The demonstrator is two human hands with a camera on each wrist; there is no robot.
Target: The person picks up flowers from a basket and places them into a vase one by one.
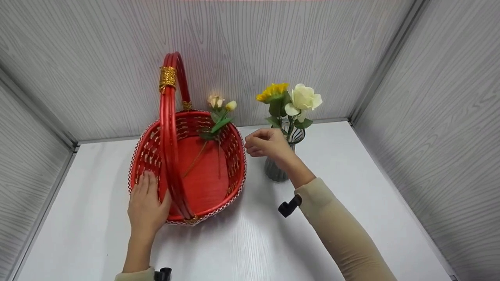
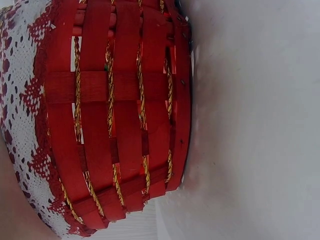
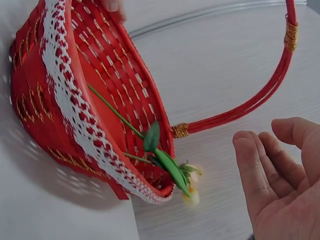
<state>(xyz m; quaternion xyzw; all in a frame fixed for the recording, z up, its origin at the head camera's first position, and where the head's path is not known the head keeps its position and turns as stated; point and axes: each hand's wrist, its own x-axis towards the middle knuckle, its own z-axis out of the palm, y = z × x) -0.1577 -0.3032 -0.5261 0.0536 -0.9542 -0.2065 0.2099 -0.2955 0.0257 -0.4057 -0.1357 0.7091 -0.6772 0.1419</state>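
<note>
A red woven basket (image 1: pixel 203 191) with a tall arched handle (image 1: pixel 168 117) stands on the white table. My left hand (image 1: pixel 148 208) rests over its near left rim, fingers extended inside. In the right wrist view, a few left-hand fingertips (image 3: pixel 115 6) show at the rim. Inside the basket lean a pale peach rose (image 1: pixel 215 101) and a pale yellow tulip (image 1: pixel 231 105), their heads past the far rim. My right hand (image 1: pixel 269 146) hovers between basket and glass vase (image 1: pixel 276 169), holding nothing; its fingers bend loosely, thumb apart from them in the right wrist view.
The ribbed vase stands right of the basket with a yellow sunflower (image 1: pixel 272 92) and a cream-white rose (image 1: pixel 304 97) in it. Grey wood-grain panels (image 1: pixel 242 58) enclose the table (image 1: pixel 343 187) at the back and sides. White lace trim (image 2: pixel 25 100) edges the basket rim.
</note>
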